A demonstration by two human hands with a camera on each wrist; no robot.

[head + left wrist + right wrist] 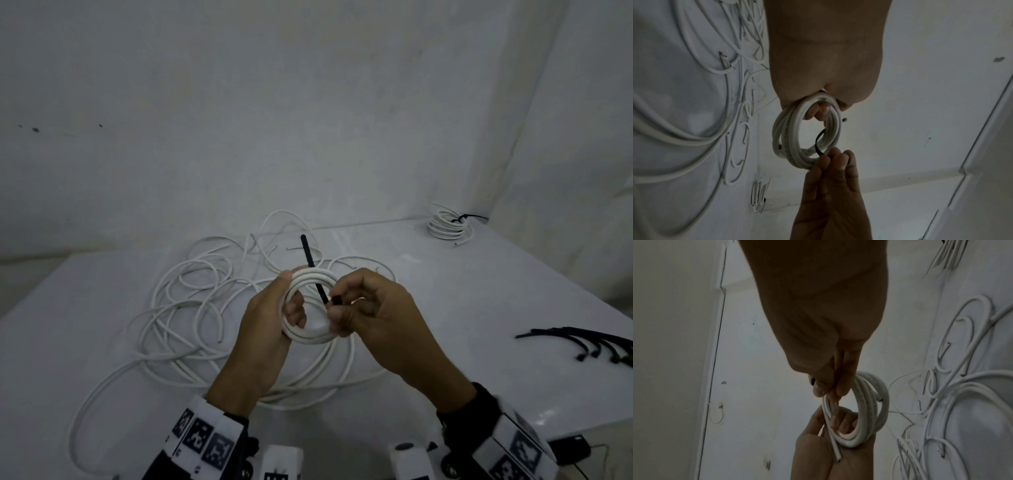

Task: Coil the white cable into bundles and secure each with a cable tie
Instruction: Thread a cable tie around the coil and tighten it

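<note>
A small coil of white cable (310,306) is held above the table, gripped by my left hand (274,315) with fingers curled through its ring. A black cable tie (312,270) passes through the coil, its free tail sticking up and away. My right hand (346,310) pinches the tie's head at the coil's right side. In the left wrist view the coil (795,142) hangs from the left hand and the tie (818,142) loops round its strands toward the right fingers (835,160). The right wrist view shows the coil (867,415) with a cut cable end poking out.
Loose white cable (191,308) sprawls in loops over the white table (479,308) behind and left of my hands. A tied bundle (449,226) sits at the back right corner. Several spare black cable ties (589,342) lie at the right edge. Walls close in behind and to the right.
</note>
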